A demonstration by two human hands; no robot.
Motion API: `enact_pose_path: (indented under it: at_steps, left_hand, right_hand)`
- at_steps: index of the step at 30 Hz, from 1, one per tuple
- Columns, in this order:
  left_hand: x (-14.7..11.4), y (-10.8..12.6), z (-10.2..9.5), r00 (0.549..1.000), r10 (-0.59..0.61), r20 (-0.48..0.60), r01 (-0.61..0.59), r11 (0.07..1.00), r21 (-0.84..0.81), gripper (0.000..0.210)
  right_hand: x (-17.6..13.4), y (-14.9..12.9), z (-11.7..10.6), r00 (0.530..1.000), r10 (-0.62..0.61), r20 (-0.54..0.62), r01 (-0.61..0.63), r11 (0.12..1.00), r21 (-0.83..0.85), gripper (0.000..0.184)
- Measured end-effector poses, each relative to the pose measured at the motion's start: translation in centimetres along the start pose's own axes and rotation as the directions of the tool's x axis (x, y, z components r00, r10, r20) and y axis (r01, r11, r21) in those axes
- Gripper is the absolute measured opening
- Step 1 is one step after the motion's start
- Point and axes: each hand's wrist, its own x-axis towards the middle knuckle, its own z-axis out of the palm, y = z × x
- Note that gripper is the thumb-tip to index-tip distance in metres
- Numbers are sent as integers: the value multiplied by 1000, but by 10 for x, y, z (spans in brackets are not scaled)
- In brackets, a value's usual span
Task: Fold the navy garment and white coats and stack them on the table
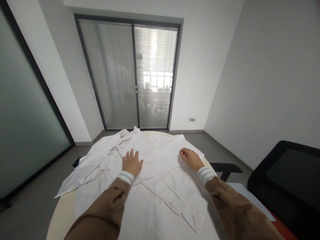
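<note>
A white shirt [162, 160] lies spread over the round table [60, 213], with one part folded across the lower part. My left hand [132, 162] rests palm down on its left side, fingers spread. Near the right edge of the shirt is my right hand [192, 158], its fingers curled in toward the thumb. Whether cloth is caught between those fingertips cannot be made out. More white garments [100, 163] lie crumpled in a heap to the left of my left hand.
A black mesh office chair [287, 173] stands at the right, its armrest [228, 167] close to the table edge. White sheets [247, 196] lie on something red [285, 230] beside my right sleeve. Beyond the table is a glass partition with blinds [115, 83].
</note>
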Motion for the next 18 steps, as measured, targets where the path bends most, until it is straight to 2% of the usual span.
enact_pose_path:
  at_steps: [2,3,5,7,11,14,18]
  left_hand:
    - [6,-24,-6,989,-148,-13,148,989,13,53]
    - [9,-36,-7,981,-194,-19,194,981,17,52]
    - [13,-59,-7,974,-227,-12,227,974,-24,49]
    - [16,-76,-3,978,-208,-1,207,970,-125,50]
    - [20,-94,3,973,-212,93,231,906,-354,56]
    - [22,-100,-2,967,-194,164,244,888,-389,60]
    - [17,-108,-21,962,-112,248,206,896,-394,66]
  right_hand:
    - [-19,-21,-1,977,-150,151,136,986,94,20]
    - [-29,-29,-1,948,-221,229,185,968,167,21]
    - [-48,-40,0,878,-340,337,250,926,285,29]
    - [-62,-46,0,833,-403,379,282,899,336,34]
    - [-73,-45,4,838,-390,382,252,897,362,18]
    - [-73,-41,8,836,-349,423,187,907,378,18]
    - [-77,-38,7,785,-338,520,90,892,444,19]
